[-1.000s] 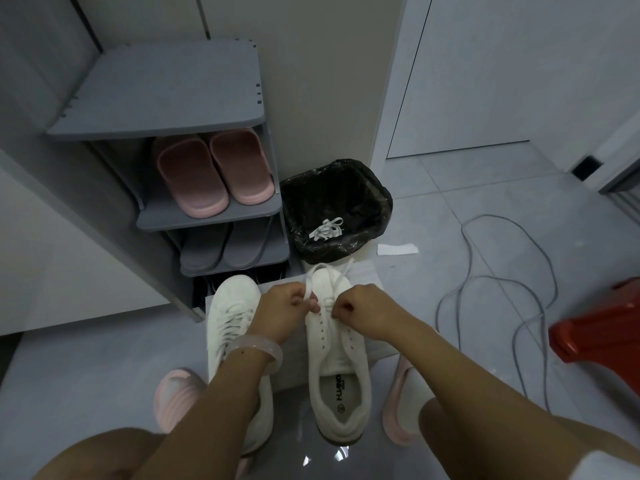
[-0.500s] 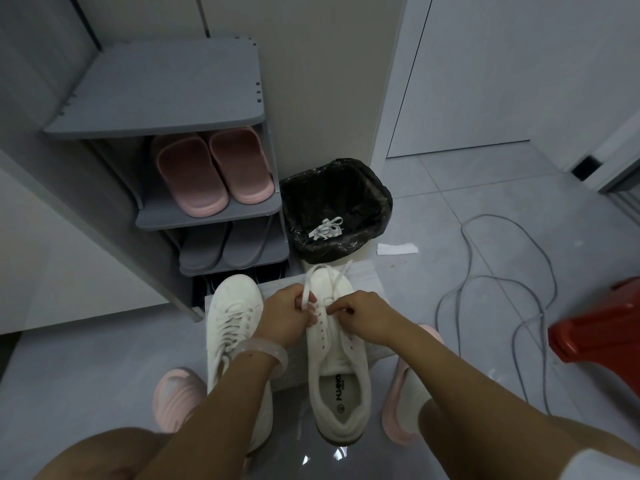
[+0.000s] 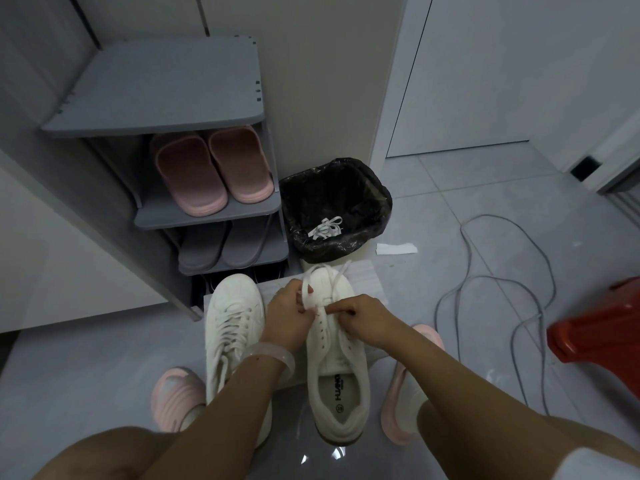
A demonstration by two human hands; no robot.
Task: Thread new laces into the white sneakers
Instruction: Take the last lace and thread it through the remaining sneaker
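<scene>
Right sneaker [image 3: 337, 372] points toe away; left hand [image 3: 289, 315] and right hand [image 3: 363, 318] pinch its lace [image 3: 306, 289]

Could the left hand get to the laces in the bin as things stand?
Probably not right away: the left hand is pinching the lace on the right sneaker. The way to the old laces in the bin looks open.

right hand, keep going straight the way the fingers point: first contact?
Probably the left hand. The right hand pinches the lace over the right sneaker, fingers pointing left, only the lace between them. Depth is unclear.
</scene>
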